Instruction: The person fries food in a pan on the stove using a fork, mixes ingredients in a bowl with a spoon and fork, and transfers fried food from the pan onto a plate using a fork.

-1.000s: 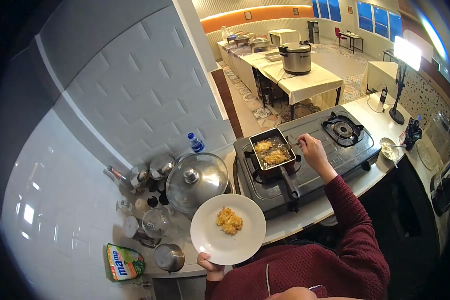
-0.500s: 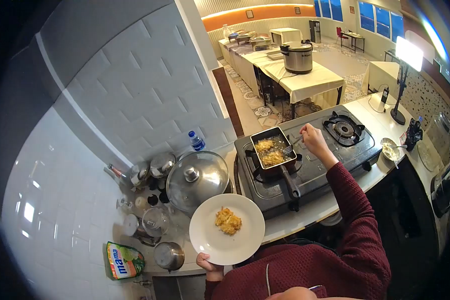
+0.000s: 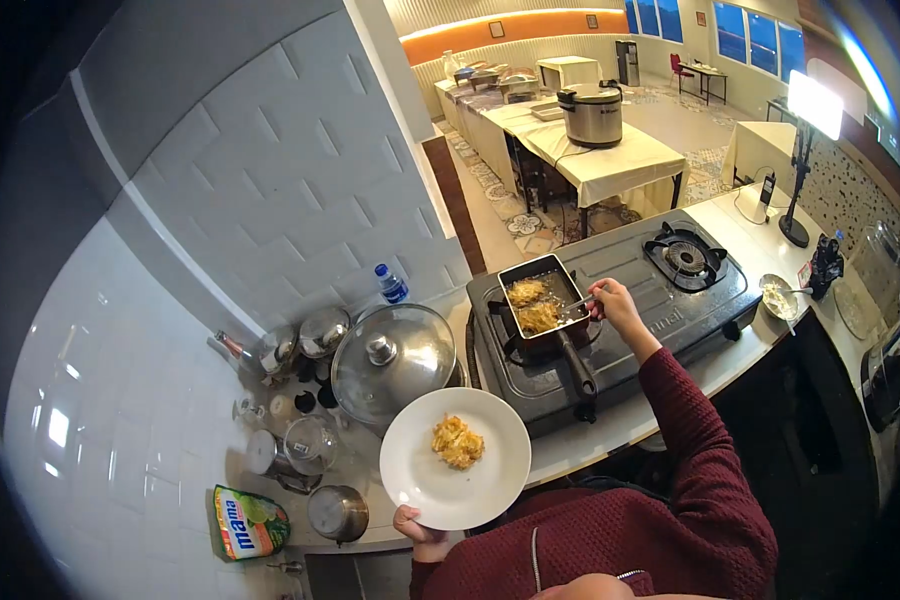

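My left hand (image 3: 422,526) grips the rim of a white plate (image 3: 410,475), on which one golden fritter (image 3: 457,442) lies. In my right hand (image 3: 615,302) is a fork (image 3: 577,303), its tines reaching into a small square frying pan (image 3: 574,365). Two browned fritters sit in oil in that pan: one at the back (image 3: 526,292), the other nearer the handle (image 3: 539,318). The fork's tip is beside the nearer fritter; whether it touches is too small to tell. The pan stands on the left burner of a black gas stove (image 3: 630,345).
Left of the stove is a large pan with a glass lid (image 3: 395,365). A blue-capped bottle (image 3: 391,284), a steel pot (image 3: 337,512) and a green soap pouch (image 3: 250,522) stand along the wall. A bowl (image 3: 778,297) and a lamp (image 3: 796,228) are right of the stove.
My right hand has come down and slightly left, and the fork lies lower over the pan's right side. The nearer fritter has shifted a little. My left hand still holds the plate.
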{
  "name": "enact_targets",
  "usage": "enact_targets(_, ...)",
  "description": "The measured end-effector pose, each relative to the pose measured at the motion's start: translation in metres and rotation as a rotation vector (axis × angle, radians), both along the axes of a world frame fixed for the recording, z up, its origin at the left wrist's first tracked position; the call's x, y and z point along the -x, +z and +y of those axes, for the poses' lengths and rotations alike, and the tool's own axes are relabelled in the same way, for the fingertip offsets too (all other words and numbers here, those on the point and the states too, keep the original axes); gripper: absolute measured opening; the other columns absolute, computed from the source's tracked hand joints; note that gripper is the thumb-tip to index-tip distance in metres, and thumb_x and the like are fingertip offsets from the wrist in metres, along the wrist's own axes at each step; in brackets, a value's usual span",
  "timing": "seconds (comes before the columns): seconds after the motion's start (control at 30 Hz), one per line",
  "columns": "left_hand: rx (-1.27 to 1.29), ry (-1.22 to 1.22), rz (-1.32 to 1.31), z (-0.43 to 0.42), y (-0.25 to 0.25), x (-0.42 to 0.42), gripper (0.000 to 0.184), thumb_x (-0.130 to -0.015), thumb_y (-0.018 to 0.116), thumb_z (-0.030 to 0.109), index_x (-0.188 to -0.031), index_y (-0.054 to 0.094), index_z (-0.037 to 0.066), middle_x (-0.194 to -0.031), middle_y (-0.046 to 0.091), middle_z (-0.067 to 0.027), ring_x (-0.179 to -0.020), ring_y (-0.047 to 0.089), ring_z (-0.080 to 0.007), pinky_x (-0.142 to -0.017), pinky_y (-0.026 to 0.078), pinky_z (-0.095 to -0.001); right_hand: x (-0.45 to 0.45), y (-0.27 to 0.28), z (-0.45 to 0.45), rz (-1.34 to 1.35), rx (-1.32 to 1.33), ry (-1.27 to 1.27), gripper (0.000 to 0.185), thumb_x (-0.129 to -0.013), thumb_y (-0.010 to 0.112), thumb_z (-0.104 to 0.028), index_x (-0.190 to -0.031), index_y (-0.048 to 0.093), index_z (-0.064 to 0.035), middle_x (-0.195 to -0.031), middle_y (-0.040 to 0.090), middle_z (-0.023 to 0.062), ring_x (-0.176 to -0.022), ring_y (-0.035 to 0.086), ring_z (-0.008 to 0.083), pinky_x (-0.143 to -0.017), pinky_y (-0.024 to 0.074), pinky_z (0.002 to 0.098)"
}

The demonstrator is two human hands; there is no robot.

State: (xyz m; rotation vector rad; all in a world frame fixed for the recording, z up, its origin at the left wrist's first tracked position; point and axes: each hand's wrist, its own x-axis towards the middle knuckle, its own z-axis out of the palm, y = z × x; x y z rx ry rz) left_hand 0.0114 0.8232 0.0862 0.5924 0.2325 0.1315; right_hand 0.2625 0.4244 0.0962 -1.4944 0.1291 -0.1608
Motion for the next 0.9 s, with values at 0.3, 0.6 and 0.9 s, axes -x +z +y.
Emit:
enact_targets(0.3, 0.091, -0.054, -0.039, -0.004, -0.004, -0.004, 0.080, -0.051, 0.043, 0.014, -0.129, 0.033, -0.004, -0.123, 0.044, -0.0203, -0.113, 0.043, -0.0381, -0.098, 0.037, -0.0453, 0.016, -0.012, 0.011, -0.063, -0.007, -0.059, 0.012, -0.092, 0.044, -0.011, -0.095, 0.050, -0.0016, -0.068, 0.059, 0.0089, -0.051, 0.054, 0.0099, -0.045, 0.0432, 0.0213)
enact_targets(0.6, 0.017, -0.052, 0.009, -0.008, 0.003, -0.001, 0.080, -0.052, 0.043, 0.016, -0.128, 0.033, -0.003, -0.123, 0.044, -0.0204, -0.114, 0.044, -0.0379, -0.098, 0.037, -0.0449, 0.027, -0.011, 0.020, -0.129, 0.012, -0.186, 0.014, -0.091, 0.044, -0.011, -0.094, 0.053, 0.0002, -0.068, 0.059, 0.0072, -0.054, 0.055, 0.0099, -0.048, 0.0449, 0.0230)
enact_targets(0.9, -0.003, -0.039, 0.006, -0.010, 0.006, -0.003, 0.074, -0.053, 0.043, 0.019, -0.124, 0.039, -0.002, -0.115, 0.050, -0.0188, -0.105, 0.051, -0.0354, -0.092, 0.043, -0.0424, 0.052, 0.002, 0.034, -0.148, 0.110, -0.201, 0.013, -0.090, 0.047, -0.011, -0.095, 0.054, -0.0008, -0.068, 0.059, 0.0051, -0.056, 0.054, 0.0076, -0.049, 0.0442, 0.0215)
